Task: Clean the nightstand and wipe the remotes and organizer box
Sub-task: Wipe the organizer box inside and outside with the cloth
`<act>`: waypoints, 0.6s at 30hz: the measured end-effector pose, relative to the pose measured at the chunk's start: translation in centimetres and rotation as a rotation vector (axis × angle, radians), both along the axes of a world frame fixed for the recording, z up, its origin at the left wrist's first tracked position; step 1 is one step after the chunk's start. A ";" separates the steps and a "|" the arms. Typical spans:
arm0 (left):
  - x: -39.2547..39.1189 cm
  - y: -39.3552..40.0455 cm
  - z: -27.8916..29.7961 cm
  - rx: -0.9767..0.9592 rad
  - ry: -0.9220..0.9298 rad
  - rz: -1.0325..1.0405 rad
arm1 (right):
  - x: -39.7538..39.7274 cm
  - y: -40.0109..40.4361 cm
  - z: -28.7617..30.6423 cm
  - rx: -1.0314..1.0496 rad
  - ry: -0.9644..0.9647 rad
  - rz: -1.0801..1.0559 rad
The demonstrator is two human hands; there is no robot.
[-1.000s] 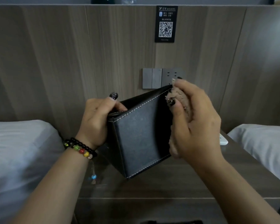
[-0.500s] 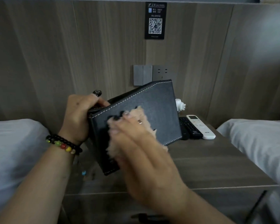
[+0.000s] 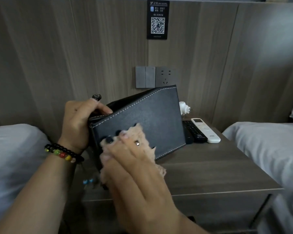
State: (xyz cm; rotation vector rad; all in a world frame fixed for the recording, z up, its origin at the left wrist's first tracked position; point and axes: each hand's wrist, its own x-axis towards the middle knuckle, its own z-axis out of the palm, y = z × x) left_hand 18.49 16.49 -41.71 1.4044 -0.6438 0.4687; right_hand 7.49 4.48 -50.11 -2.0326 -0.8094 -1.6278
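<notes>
Organizer box, black w/ white stitching, is tilted over the nightstand; whether its lower edge touches the top can't be told, hands hide it. Left hand grips the box's open rim at its left end: fingers curl over the edge into the opening, thumb w/ dark nail sticks up just behind the rim. Beaded bracelet on that wrist, below the gripping fingers. Right hand lies flat on the box's front face, fingers straight and spread, pressing a fuzzy beige cloth against the leather; dark-nailed fingertips reach just past the cloth's top edge, ring on one finger. Cloth pokes out right of the fingers and under the palm.

Right of the right hand's fingers, beyond the box: black remote & white remote lie side by side, touching, on the nightstand's back part near the wall. Small white plug-in item just behind the box's right edge, can't tell what exactly. Above the fingers on the wood-panel wall: grey switch + socket plate, higher up a black QR sign. White beds flank the nightstand on both sides.
</notes>
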 end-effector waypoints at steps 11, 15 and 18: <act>-0.5 0.5 -0.6 0.059 -0.081 -0.054 | 3.3 -8.1 2.4 0.320 0.047 -0.127; -0.8 0.1 -1.3 0.113 -0.106 -0.098 | 3.7 -9.1 3.1 0.397 0.071 -0.175; -1.2 -0.3 -1.9 0.134 -0.143 -0.100 | 3.6 -9.3 3.8 0.383 0.081 -0.170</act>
